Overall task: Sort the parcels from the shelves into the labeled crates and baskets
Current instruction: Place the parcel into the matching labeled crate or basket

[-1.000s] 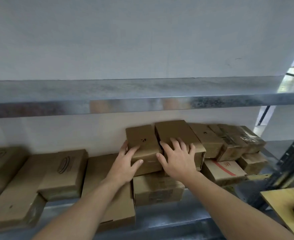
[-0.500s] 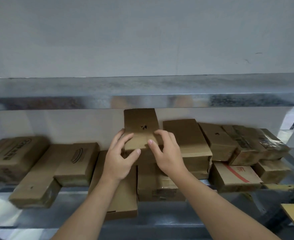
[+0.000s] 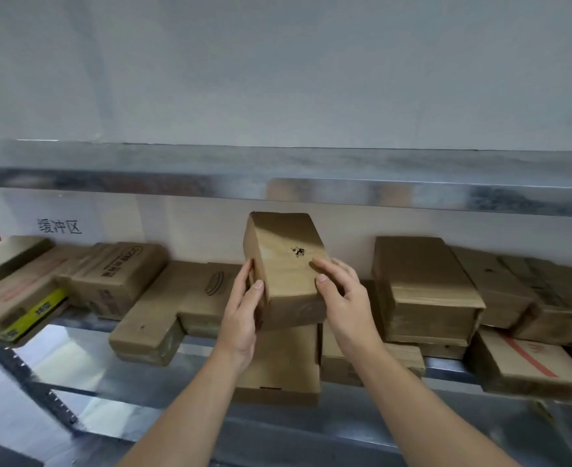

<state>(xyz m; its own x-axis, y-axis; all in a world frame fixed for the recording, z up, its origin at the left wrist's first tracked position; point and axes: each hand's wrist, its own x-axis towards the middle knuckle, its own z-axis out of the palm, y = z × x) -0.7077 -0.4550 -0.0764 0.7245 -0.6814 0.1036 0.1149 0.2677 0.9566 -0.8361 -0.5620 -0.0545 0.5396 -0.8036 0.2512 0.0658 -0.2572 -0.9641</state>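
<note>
- Head view: I hold one brown parcel (image 3: 284, 264) with both hands. It is lifted above the metal shelf (image 3: 136, 379) and tilted, its far end higher and toward the wall.
- The left hand (image 3: 240, 311) grasps the parcel at its left near edge: the thumb presses on the top face and the other fingers lie along the left side.
- The right hand (image 3: 341, 298) grasps the right near corner, with the thumb and one finger on the top face and the rest curled at the side (partly hidden from me).
- The parcel has a small dark mark on its top face and sits just under the upper shelf (image 3: 311, 176). I cannot tell if its near bottom edge touches the box below.
- Directly below the hands a flat box (image 3: 284, 372) lies on the shelf.
- Left of it is a logo box (image 3: 183, 305) with an oval print, and further left are more boxes, one with a yellow strip (image 3: 35, 315).
- Just right of the parcel stands a stack (image 3: 422, 288) of brown boxes. Further right, at the front, is a striped box (image 3: 527, 362) with a red line.
- On the wall at the left I see a sign (image 3: 59, 226) of three written characters.
</note>
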